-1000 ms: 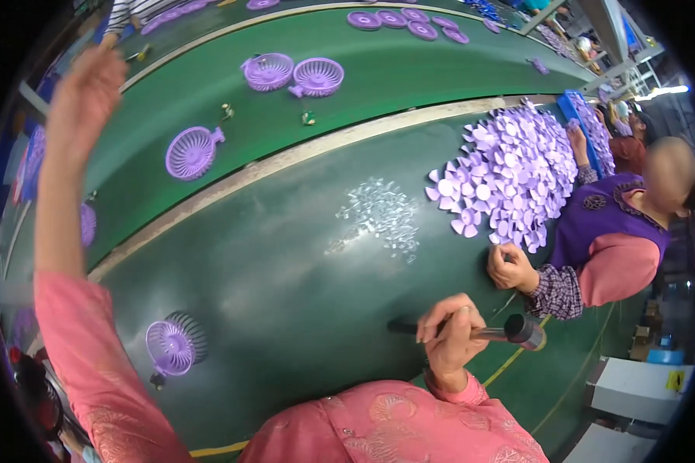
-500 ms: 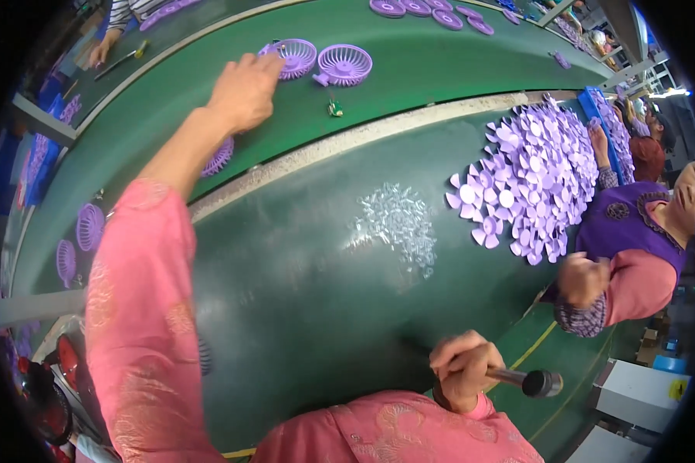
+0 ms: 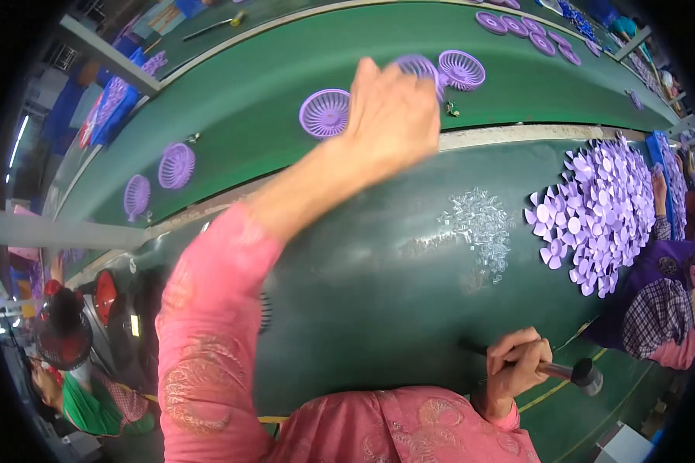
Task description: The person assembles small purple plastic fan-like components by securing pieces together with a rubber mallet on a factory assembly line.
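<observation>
Left hand [image 3: 394, 109] far forward, right hand [image 3: 519, 363] low, curled

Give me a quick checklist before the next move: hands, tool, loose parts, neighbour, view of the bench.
1. Right hand closed on the dark-headed tool: ok, fingers wrap its handle.
2. Left hand secure on the blurred purple grille: cannot tell, the hand hides any contact.
3. Small clear pieces separate from the purple fan blades: ok, bare surface shows between them.
4. Co-worker's checked sleeve apart from the tool: ok, a gap shows in this view.
5. Dark green bench fully visible: not ok, the left pink sleeve covers part of it.
</observation>
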